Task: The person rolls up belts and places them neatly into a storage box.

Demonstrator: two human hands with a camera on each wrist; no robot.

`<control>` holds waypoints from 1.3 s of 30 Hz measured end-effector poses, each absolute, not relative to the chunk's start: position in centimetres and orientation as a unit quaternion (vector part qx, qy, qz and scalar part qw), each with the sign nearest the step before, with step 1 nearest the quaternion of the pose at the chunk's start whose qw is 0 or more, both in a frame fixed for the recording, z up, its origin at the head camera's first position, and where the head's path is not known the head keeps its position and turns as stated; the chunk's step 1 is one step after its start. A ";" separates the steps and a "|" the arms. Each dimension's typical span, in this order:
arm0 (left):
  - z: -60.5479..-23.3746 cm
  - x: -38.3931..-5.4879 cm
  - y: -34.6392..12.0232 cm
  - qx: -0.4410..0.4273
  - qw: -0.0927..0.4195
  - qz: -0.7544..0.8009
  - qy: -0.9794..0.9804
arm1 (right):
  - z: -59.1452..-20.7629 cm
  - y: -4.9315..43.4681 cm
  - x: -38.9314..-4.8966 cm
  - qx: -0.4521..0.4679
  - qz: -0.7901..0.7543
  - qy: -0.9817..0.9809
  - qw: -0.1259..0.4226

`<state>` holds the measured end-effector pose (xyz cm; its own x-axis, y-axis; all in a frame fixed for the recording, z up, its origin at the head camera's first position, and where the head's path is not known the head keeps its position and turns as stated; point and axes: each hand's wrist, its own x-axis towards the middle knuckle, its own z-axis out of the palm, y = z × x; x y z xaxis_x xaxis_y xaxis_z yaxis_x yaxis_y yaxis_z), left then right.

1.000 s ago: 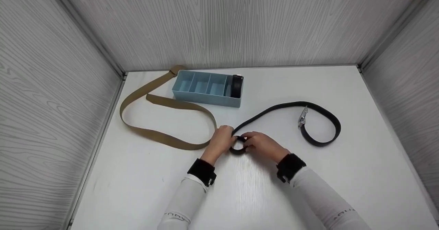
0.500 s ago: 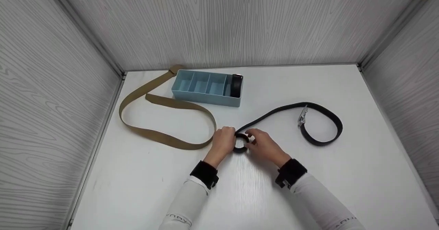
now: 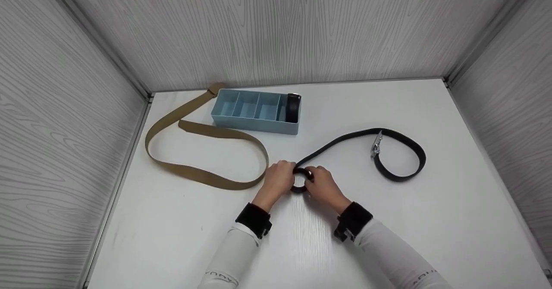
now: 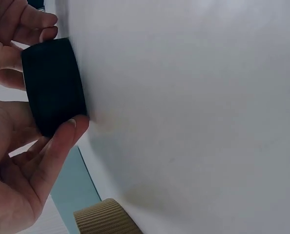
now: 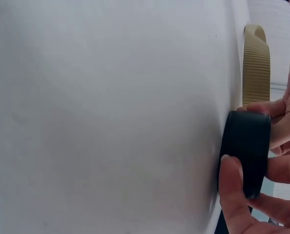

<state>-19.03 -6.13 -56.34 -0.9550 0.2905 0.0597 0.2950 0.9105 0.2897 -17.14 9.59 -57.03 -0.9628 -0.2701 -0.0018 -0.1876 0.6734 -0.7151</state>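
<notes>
The head view looks forward and down over the whole white worktop [image 3: 431, 220] from some way off. Both wrist views sit close along the worktop surface, sharing the coiled black belt [image 4: 54, 83] between the hands.

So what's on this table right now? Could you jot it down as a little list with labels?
Left hand: left hand grips the rolled end of the black belt
Right hand: right hand grips the same roll from the other side
Black belt, rest: unrolled part loops off to the right, silver buckle lying on it
Tan belt: tan belt lies loose in a curve on the left
Blue tray: blue tray with dividers; a rolled black belt stands in its right end compartment
Surface: white table
</notes>
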 end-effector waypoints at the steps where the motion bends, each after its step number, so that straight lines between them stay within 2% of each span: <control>1: -56.3 -19.0 -6.1 -0.152 0.008 -0.147 -0.977 | -57.0 9.5 -17.2 -0.132 -0.382 0.913 0.051; 7: -56.4 -18.9 -5.9 -0.147 0.016 -0.132 -0.980 | -57.1 9.5 -17.4 -0.170 -0.369 0.913 0.036; 14: -56.6 -18.7 -5.8 -0.136 0.026 -0.139 -0.981 | -56.9 9.9 -17.1 -0.100 -0.386 0.915 0.058; 17: -56.6 -18.5 -5.9 -0.133 0.020 -0.147 -0.980 | -56.8 10.0 -17.1 -0.098 -0.379 0.917 0.070; 30: -56.6 -19.1 -5.6 -0.166 -0.013 -0.144 -0.976 | -57.0 10.1 -17.5 -0.186 -0.353 0.916 0.044; 39: -57.0 -19.1 -5.0 -0.158 0.014 -0.156 -0.975 | -56.7 11.1 -17.2 -0.082 -0.400 0.907 0.100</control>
<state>-19.10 -5.03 -57.02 -0.9497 0.3036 0.0765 0.3123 0.9013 0.3001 -17.20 11.15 -56.70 -0.9663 -0.2298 -0.1159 -0.0692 0.6656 -0.7431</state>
